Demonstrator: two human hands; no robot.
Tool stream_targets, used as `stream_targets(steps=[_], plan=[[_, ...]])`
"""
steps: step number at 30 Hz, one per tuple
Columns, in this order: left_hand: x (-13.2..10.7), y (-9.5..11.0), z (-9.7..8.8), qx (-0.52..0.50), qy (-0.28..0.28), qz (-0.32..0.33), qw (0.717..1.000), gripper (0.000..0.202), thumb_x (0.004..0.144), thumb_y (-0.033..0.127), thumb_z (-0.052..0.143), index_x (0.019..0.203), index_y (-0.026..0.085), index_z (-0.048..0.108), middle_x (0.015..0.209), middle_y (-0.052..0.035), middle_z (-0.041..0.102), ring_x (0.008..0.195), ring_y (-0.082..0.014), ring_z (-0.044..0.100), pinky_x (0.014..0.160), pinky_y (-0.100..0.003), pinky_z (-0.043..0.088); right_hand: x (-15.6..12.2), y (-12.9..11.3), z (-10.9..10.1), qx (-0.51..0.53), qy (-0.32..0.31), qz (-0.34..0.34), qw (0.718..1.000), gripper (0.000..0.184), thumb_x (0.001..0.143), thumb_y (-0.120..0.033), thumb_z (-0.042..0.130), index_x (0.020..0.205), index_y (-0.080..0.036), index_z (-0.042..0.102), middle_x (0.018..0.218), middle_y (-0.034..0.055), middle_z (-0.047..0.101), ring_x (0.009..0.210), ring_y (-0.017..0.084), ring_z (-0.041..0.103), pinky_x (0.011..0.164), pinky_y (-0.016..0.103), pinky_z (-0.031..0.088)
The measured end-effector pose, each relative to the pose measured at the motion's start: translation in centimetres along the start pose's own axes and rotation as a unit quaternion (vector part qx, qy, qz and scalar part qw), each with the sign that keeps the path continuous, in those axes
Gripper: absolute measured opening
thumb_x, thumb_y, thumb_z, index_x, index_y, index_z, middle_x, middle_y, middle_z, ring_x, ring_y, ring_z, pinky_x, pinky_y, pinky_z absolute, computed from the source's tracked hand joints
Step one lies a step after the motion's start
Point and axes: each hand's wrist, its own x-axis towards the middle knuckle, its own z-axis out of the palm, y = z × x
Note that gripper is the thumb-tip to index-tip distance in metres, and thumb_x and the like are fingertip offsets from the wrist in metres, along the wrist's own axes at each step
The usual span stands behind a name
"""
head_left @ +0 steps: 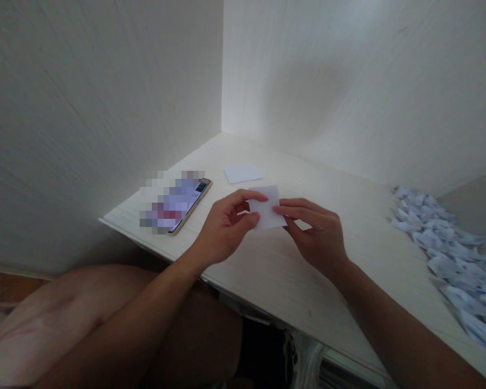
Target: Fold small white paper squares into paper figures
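Observation:
A small square of white paper (269, 216) is held between my two hands, a little above the white table (263, 275). My left hand (229, 224) pinches its left side between thumb and fingers. On the right edge, the fingertips and thumb of my right hand (318, 229) close around the same square. Beyond my hands, flat on the table, lies a white paper sheet or small stack (243, 173); I cannot tell which.
To the left lies a phone (190, 205) with its screen lit and partly blurred out. A long heap of folded white papers (449, 259) runs along the right side. White walls (308, 81) border the table at the back and left. My legs are below the front edge.

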Motion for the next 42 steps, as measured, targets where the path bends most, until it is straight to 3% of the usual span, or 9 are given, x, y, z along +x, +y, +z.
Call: stream_targets(steps=[4, 6, 11, 15, 19, 23, 30, 37, 42], plan=[[-0.2, -0.1, -0.2, 0.03, -0.034, 0.024, 0.999, 0.046, 0.074, 0.002, 0.065, 0.112, 0.023, 0.078, 0.113, -0.0061, 0.074, 0.104, -0.0203, 0.071, 0.09, -0.034, 0.059, 0.1, 0.2, 0.0, 0.021, 0.02, 0.018, 0.999, 0.028, 0.092, -0.015, 0.07, 0.106, -0.033, 0.085, 0.109, 0.0018, 0.084, 0.092, 0.02, 0.079, 0.071, 0.034, 0.066], [-0.1, -0.2, -0.2, 0.066, -0.026, 0.049, 0.996, 0.045, 0.075, 0.003, 0.072, 0.114, 0.024, 0.079, 0.116, -0.0069, 0.073, 0.107, -0.0207, 0.071, 0.091, -0.034, 0.061, 0.1, 0.1, -0.1, 0.023, 0.021, 0.02, 0.999, 0.026, 0.092, -0.016, 0.071, 0.106, -0.034, 0.084, 0.108, 0.0014, 0.084, 0.092, 0.02, 0.079, 0.073, 0.035, 0.066], [0.1, 0.1, -0.3, 0.106, 0.016, 0.09, 0.99, 0.021, 0.079, 0.022, 0.087, 0.1, 0.024, 0.085, 0.105, -0.0075, 0.078, 0.096, -0.0197, 0.073, 0.085, -0.033, 0.062, 0.1, -0.4, -0.2, 0.056, 0.014, 0.046, 0.997, 0.019, 0.09, -0.018, 0.076, 0.099, -0.033, 0.085, 0.103, 0.0015, 0.084, 0.091, 0.02, 0.078, 0.071, 0.035, 0.064], [0.2, 0.5, -0.3, 0.145, 0.044, 0.103, 0.983, 0.006, 0.084, 0.023, 0.084, 0.088, 0.026, 0.087, 0.093, -0.0058, 0.081, 0.086, -0.0176, 0.073, 0.079, -0.031, 0.06, 0.1, -0.8, 0.2, 0.166, 0.011, 0.118, 0.979, 0.01, 0.086, -0.024, 0.081, 0.093, -0.031, 0.085, 0.101, 0.0019, 0.083, 0.083, 0.018, 0.076, 0.067, 0.033, 0.061], [0.1, 0.5, -0.1, 0.125, 0.035, 0.08, 0.988, 0.004, 0.086, 0.025, 0.082, 0.085, 0.025, 0.086, 0.1, -0.0067, 0.083, 0.092, -0.0201, 0.075, 0.086, -0.034, 0.061, 0.2, -1.0, 0.4, 0.219, -0.001, 0.163, 0.962, 0.002, 0.085, -0.027, 0.083, 0.086, -0.028, 0.084, 0.098, 0.0026, 0.083, 0.077, 0.017, 0.072, 0.066, 0.032, 0.06], [-0.1, 0.4, 0.1, 0.086, 0.019, 0.063, 0.994, 0.004, 0.085, 0.026, 0.083, 0.088, 0.023, 0.085, 0.1, -0.0074, 0.083, 0.094, -0.0206, 0.076, 0.086, -0.033, 0.06, 0.2, -1.2, 0.4, 0.215, 0.006, 0.151, 0.965, 0.007, 0.085, -0.03, 0.083, 0.079, -0.026, 0.082, 0.098, 0.004, 0.082, 0.079, 0.017, 0.071, 0.064, 0.031, 0.058], [-0.2, 0.9, 0.4, 0.098, 0.042, 0.067, 0.992, 0.009, 0.085, 0.023, 0.081, 0.076, 0.023, 0.081, 0.095, -0.0053, 0.082, 0.086, -0.0176, 0.075, 0.08, -0.03, 0.06, 0.1, -1.7, 0.4, 0.224, 0.012, 0.141, 0.964, 0.013, 0.086, -0.029, 0.083, 0.074, -0.025, 0.08, 0.09, 0.0027, 0.079, 0.075, 0.015, 0.068, 0.063, 0.029, 0.056], [-0.2, 0.3, 0.5, 0.064, 0.071, 0.034, 0.995, 0.015, 0.078, 0.027, 0.089, 0.086, 0.019, 0.08, 0.076, -0.0025, 0.077, 0.07, -0.0158, 0.073, 0.07, -0.028, 0.061, 0.2, -2.1, 0.4, 0.248, 0.026, 0.18, 0.952, 0.015, 0.087, -0.036, 0.083, 0.079, -0.024, 0.08, 0.083, 0.0029, 0.079, 0.069, 0.015, 0.069, 0.066, 0.031, 0.061], [-0.3, 0.2, 0.5, 0.045, 0.054, 0.059, 0.996, 0.031, 0.082, 0.022, 0.087, 0.112, 0.022, 0.078, 0.094, -0.0032, 0.08, 0.077, -0.0143, 0.075, 0.072, -0.025, 0.063, 0.2, -2.1, 0.7, 0.27, 0.034, 0.197, 0.942, 0.014, 0.083, -0.033, 0.086, 0.076, -0.024, 0.078, 0.077, 0.0019, 0.078, 0.069, 0.015, 0.071, 0.07, 0.032, 0.062]])
